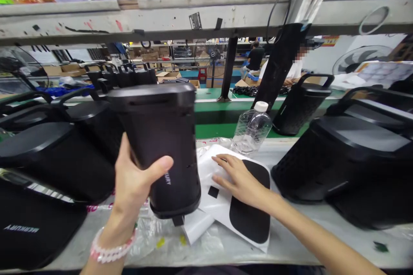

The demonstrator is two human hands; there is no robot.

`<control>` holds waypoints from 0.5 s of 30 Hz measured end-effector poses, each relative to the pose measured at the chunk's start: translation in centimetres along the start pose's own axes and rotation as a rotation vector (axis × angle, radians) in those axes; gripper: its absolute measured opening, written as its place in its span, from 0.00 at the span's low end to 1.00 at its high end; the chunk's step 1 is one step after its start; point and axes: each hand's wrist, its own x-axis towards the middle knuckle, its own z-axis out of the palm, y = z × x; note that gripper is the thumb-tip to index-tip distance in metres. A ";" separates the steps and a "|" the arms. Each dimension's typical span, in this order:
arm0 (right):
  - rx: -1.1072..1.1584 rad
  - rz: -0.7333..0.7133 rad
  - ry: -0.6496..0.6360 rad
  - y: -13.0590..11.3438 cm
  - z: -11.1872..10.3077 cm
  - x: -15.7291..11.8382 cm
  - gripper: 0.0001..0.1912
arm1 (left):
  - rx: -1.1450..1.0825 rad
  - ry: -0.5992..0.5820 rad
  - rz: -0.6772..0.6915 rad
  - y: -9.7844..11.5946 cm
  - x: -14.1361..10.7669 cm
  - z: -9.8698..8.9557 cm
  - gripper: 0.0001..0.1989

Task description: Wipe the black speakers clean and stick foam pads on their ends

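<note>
My left hand (137,178) is wrapped round a black portable speaker (161,137) with "MERKURY" lettering on its side, and holds it up over the bench. A small black tab hangs from its lower end. My right hand (237,180) reaches over white backing sheets (206,167) with its fingers apart; whether the fingertips touch the sheet I cannot tell. On the sheet are a large black rounded pad (250,219) and a small black square (213,191). A clear plastic bottle (253,126) with a white cap stands just behind the sheets.
More black speakers with handles crowd the left (54,150) and the right (348,154). Clear plastic film (174,236) covers part of the bench. Behind runs a green conveyor (209,114). A loaded shelf (155,17) crosses overhead, and people sit beyond.
</note>
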 end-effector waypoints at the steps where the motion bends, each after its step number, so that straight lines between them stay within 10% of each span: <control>1: -0.038 0.047 0.040 0.7 0.1 0.1 0.30 | -0.004 0.066 0.011 0.1 -0.2 -0.4 0.33; 10: 0.032 0.191 0.001 2.9 1.1 5.6 0.24 | -0.041 0.359 0.139 -0.7 -0.1 -3.1 0.22; 15: 0.172 0.008 -0.018 0.9 -3.5 2.7 0.21 | 0.093 0.434 0.256 -3.6 0.4 -5.5 0.33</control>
